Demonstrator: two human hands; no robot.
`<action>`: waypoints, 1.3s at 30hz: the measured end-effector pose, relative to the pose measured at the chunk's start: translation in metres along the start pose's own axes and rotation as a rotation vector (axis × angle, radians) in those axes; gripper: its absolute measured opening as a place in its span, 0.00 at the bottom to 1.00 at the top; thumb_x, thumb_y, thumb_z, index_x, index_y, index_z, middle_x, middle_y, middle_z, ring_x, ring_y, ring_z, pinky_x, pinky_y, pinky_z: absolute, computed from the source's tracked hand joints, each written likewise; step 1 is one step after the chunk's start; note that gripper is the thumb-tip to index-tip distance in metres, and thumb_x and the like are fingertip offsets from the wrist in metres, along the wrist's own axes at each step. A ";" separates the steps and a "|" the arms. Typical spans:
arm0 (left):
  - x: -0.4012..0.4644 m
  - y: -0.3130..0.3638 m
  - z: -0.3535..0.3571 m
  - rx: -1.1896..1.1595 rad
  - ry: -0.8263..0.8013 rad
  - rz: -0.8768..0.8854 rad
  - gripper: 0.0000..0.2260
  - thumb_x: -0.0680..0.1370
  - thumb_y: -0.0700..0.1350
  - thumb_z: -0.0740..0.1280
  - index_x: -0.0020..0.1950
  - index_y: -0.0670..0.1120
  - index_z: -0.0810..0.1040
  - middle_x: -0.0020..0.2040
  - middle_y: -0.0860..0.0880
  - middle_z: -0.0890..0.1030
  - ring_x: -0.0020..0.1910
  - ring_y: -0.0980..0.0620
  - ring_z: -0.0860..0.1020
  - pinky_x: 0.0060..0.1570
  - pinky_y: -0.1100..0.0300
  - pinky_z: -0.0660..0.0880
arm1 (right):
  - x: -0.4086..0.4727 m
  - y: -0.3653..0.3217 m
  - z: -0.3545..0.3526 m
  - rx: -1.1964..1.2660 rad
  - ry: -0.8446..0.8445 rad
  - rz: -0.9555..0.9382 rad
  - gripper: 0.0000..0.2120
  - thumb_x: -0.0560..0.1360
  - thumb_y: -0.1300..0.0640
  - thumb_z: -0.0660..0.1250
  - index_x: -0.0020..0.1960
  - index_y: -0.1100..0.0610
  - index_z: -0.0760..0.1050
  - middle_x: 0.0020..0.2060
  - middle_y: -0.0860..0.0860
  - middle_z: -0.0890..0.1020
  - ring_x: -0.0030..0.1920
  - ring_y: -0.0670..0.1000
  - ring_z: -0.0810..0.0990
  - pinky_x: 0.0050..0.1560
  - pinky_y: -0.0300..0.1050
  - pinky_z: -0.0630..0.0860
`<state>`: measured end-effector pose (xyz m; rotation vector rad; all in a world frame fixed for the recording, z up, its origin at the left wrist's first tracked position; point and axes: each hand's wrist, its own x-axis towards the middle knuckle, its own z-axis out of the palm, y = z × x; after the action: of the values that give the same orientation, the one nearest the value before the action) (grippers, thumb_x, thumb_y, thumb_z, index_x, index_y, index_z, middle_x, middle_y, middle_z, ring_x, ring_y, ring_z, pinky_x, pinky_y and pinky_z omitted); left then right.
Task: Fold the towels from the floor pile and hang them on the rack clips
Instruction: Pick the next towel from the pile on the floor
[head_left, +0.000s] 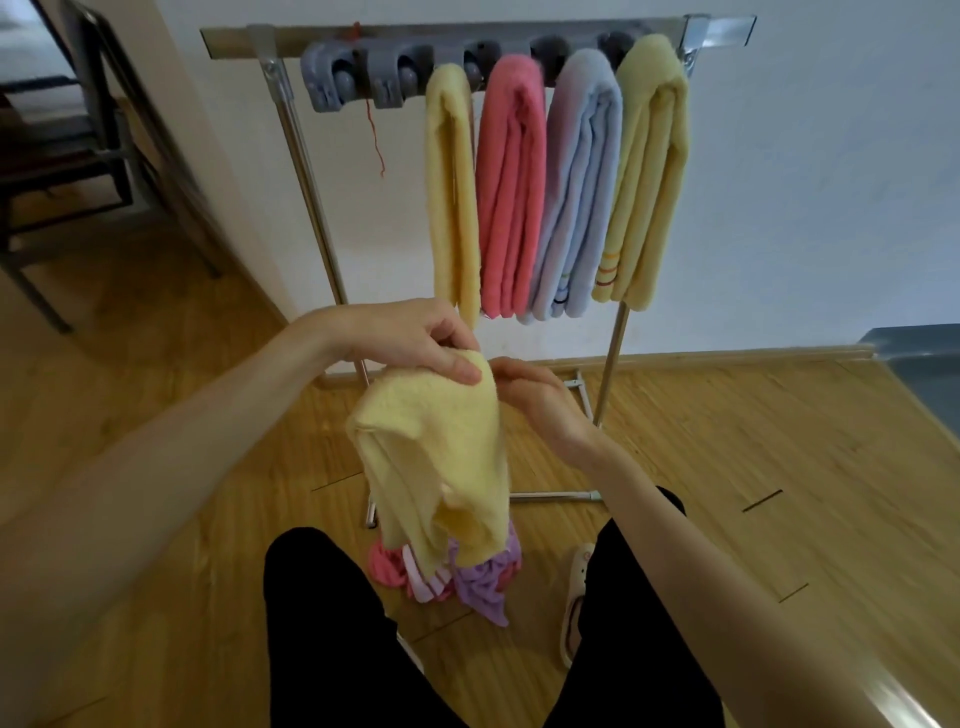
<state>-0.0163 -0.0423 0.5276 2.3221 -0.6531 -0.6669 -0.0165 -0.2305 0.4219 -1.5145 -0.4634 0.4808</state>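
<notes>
Left hand (436, 345) pinched the top fold of a yellow towel (441, 467); right hand (535, 397) gripped its far edge. Towel hung over the floor pile (467, 577), before the rack (311, 171).

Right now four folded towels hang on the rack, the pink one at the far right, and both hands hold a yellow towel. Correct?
Not quite. In the head view the pink towel hangs second from the left; a yellow one is far right. The rest holds.
</notes>
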 end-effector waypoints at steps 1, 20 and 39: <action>0.000 -0.002 -0.001 0.011 0.010 -0.002 0.11 0.77 0.50 0.68 0.50 0.43 0.83 0.45 0.46 0.82 0.44 0.50 0.80 0.42 0.64 0.74 | 0.001 -0.003 0.001 0.055 -0.068 0.018 0.18 0.74 0.65 0.56 0.59 0.70 0.74 0.57 0.65 0.78 0.59 0.60 0.77 0.61 0.51 0.72; -0.053 -0.033 -0.044 -0.131 0.191 0.006 0.08 0.77 0.42 0.66 0.53 0.53 0.79 0.50 0.54 0.80 0.51 0.53 0.78 0.48 0.60 0.78 | 0.020 -0.075 -0.062 -0.344 -0.145 -0.041 0.09 0.77 0.65 0.65 0.56 0.59 0.71 0.44 0.62 0.78 0.44 0.55 0.78 0.47 0.49 0.76; -0.018 0.020 -0.161 0.745 0.889 -0.045 0.17 0.74 0.36 0.66 0.61 0.51 0.79 0.52 0.49 0.76 0.50 0.50 0.75 0.47 0.59 0.67 | 0.118 -0.245 -0.050 -1.194 0.178 -0.199 0.20 0.74 0.67 0.57 0.56 0.51 0.80 0.33 0.44 0.75 0.30 0.42 0.73 0.26 0.26 0.66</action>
<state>0.0610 0.0239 0.6549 2.9169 -0.4433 0.7276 0.1123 -0.2049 0.6658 -2.5791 -0.8189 -0.1670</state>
